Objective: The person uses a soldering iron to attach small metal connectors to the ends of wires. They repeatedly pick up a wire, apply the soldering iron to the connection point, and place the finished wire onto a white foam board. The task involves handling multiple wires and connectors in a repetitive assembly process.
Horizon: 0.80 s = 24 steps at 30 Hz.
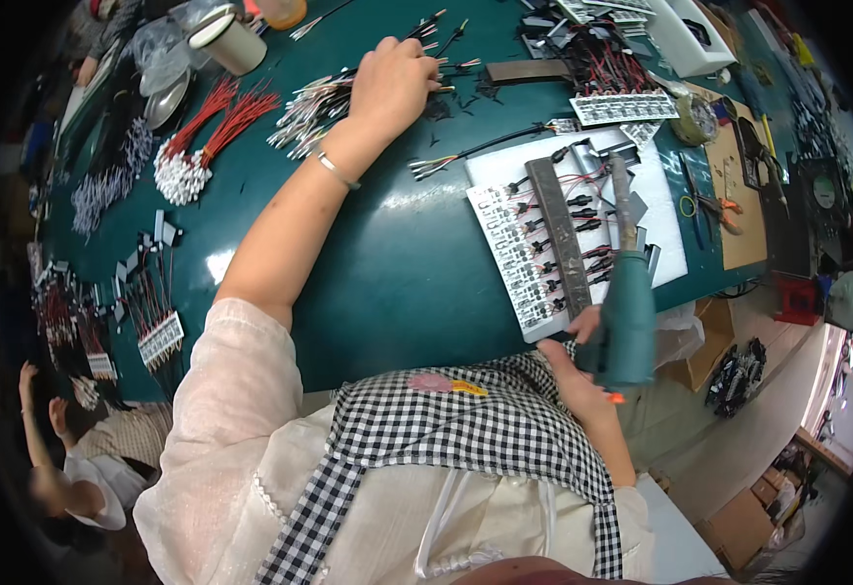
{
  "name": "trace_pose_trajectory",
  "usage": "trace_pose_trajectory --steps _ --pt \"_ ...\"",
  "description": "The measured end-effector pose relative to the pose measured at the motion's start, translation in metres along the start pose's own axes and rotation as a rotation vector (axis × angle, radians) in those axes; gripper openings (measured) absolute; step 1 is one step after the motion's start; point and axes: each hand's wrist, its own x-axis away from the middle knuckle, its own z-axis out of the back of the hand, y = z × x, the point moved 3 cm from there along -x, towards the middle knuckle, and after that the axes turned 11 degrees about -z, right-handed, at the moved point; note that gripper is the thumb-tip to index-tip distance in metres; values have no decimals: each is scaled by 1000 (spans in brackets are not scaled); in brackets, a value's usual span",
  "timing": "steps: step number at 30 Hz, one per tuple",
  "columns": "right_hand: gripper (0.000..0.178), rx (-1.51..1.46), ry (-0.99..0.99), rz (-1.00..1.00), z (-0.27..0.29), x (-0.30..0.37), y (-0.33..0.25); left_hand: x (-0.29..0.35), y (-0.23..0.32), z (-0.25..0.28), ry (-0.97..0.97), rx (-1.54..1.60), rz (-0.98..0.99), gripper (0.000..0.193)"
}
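My left hand (392, 83) reaches far across the table, its fingers bent round part of a pile of cut wires (309, 115) with stripped ends. The fingertips are partly hidden. In my right hand (575, 369) is a green heat gun (627, 317), held by the table's front edge. Its metal nozzle (622, 200) points away from me, over black-and-red wires with dark sleeves. Those wires join a white circuit board panel (514, 258) on a white foam sheet (668, 255). A dark metal bar (559, 234) lies across them.
Red wires with white connectors (182, 175) lie left, near a wire spool (228, 44). More wired boards (160, 338) sit at the left edge. Another wired panel (623, 107) lies back right, with orange-handled pliers (729, 216) beyond. One loose black cable (485, 149) lies above the foam.
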Motion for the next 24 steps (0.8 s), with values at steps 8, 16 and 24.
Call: trace_pose_trajectory --steps 8,16,24 --pt "70 -576 102 -176 35 -24 0 4 9 7 -52 7 -46 16" --pt "58 -562 121 -219 46 -39 4 1 50 69 207 443 69 15" --pt "14 -1015 44 -426 7 -83 -17 46 152 71 -225 1799 548 19"
